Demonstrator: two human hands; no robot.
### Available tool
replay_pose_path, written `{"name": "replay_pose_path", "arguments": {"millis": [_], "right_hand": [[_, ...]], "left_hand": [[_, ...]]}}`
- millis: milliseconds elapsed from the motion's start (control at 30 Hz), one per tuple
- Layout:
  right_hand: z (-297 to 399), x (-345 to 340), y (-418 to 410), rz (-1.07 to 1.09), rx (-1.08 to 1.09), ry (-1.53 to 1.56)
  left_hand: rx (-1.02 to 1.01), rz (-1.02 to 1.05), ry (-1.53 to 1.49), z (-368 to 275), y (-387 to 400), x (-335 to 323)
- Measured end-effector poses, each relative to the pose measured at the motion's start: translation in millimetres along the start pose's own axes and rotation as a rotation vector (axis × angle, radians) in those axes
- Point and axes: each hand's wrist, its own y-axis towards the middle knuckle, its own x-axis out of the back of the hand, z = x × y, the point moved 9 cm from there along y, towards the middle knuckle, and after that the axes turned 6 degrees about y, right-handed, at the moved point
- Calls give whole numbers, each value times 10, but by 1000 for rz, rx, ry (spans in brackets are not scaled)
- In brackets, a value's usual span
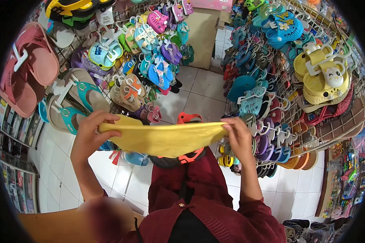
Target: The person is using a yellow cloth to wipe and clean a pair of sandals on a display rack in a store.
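Observation:
A yellow cloth (167, 139) is stretched sideways in front of me at about lap height. Its left end is pinched between the thumb and fingers of my left hand (92, 133). My right hand (237, 138) grips the upper right corner. The upper edge is taut, and the lower part sags in a shallow curve. Below and behind the cloth, black sandals with orange-red straps (193, 156) lie at my knees, partly covered by it.
Wire racks of hanging sandals and clogs flank the tiled aisle (205, 94). Teal-strapped sandals (76, 100) hang near my left hand. Yellow clogs (325, 80) hang at upper right. Striped baskets or pots (301, 159) stand low on the right. A cardboard box (51, 226) is at lower left.

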Motion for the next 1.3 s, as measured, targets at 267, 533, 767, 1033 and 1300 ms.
{"name": "replay_pose_path", "arguments": {"millis": [267, 533, 767, 1033, 1300], "right_hand": [[914, 581, 50, -532, 645, 246], [1092, -121, 744, -94, 577, 644], [933, -866, 774, 125, 377, 1021], [373, -520, 760, 85, 164, 456], [-148, -864, -124, 177, -113, 717]], "left_hand": [[-348, -619, 74, -368, -360, 525], [-769, -591, -296, -739, 272, 317], [-396, -338, -801, -756, 830, -471], [-175, -77, -374, -621, 747, -980], [-149, -309, -404, -665, 743, -812]]}}
